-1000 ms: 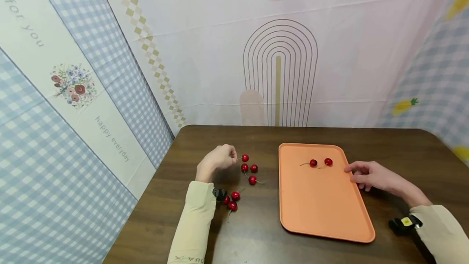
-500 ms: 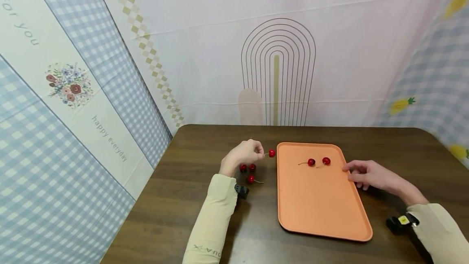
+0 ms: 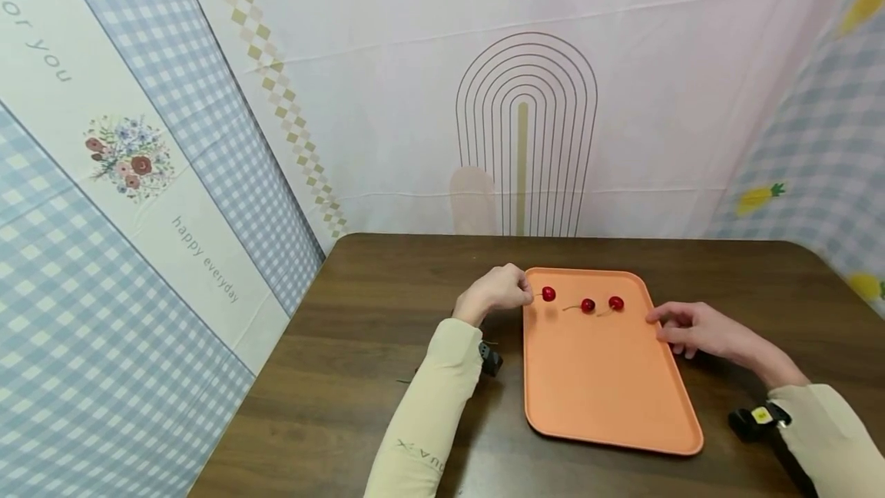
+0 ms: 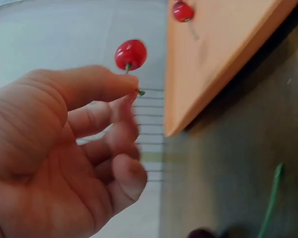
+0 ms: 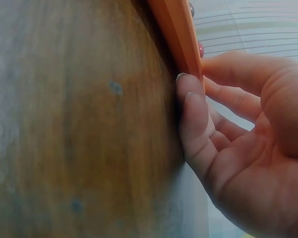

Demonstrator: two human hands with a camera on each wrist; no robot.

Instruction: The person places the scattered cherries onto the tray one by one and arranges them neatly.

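My left hand [image 3: 499, 287] pinches the thin stem of a red cherry [image 3: 548, 294] between thumb and forefinger. In the left wrist view, this cherry [image 4: 131, 54] sticks out beyond the fingertips, its stem end poking past them. It hangs over the far left corner of an orange tray [image 3: 608, 375], with a shadow below it. On the tray lie two more stemmed cherries, a middle one [image 3: 588, 306] and a right one [image 3: 616, 303]. My right hand [image 3: 708, 336] grips the tray's right rim; the right wrist view shows thumb and fingers on either side of the edge [image 5: 176, 37].
A brown wooden table [image 3: 359, 352] carries everything. Other cherries on its left side are mostly hidden behind my left arm [image 3: 432, 406]; one stem [image 4: 272, 198] shows in the left wrist view. A patterned cloth [image 3: 401, 98] hangs behind the table.
My left hand has carried the cherry by its stem rightward, from the group on the table to above the tray. The right hand has stayed at the rim.
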